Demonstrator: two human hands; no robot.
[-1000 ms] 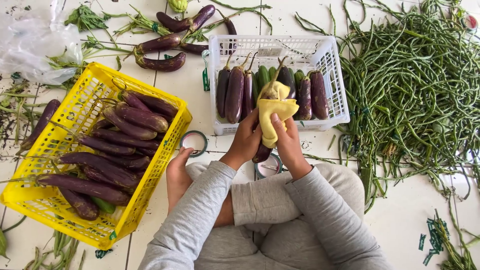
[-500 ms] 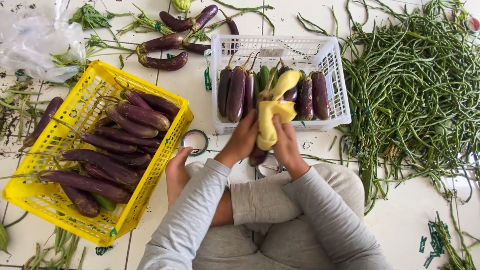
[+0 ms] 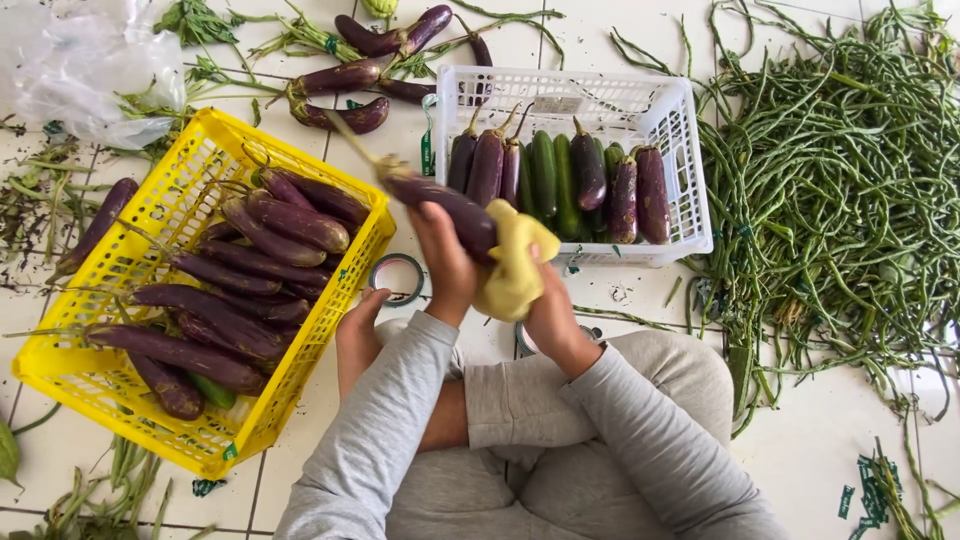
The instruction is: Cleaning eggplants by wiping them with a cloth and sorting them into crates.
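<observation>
My left hand (image 3: 447, 262) grips a long purple eggplant (image 3: 440, 203) that lies level, its stem pointing left toward the yellow crate. My right hand (image 3: 548, 310) holds a yellow cloth (image 3: 517, 265) pressed against the eggplant's right end. Both hands hover above my crossed legs in grey trousers, just in front of a white basket (image 3: 690, 170) that holds several upright purple eggplants (image 3: 488, 165) and green cucumbers (image 3: 545, 172).
A yellow crate (image 3: 105, 380) of long eggplants sits at the left. More eggplants (image 3: 340, 78) lie loose on the tiled floor behind it. A large pile of green long beans (image 3: 835, 190) fills the right. A tape roll (image 3: 398, 277) lies by my foot, a clear plastic bag (image 3: 80, 60) at top left.
The eggplant has swung from upright in the cloth to level, its stem now pointing left. My left hand has shifted along it and the cloth has slid to its right end.
</observation>
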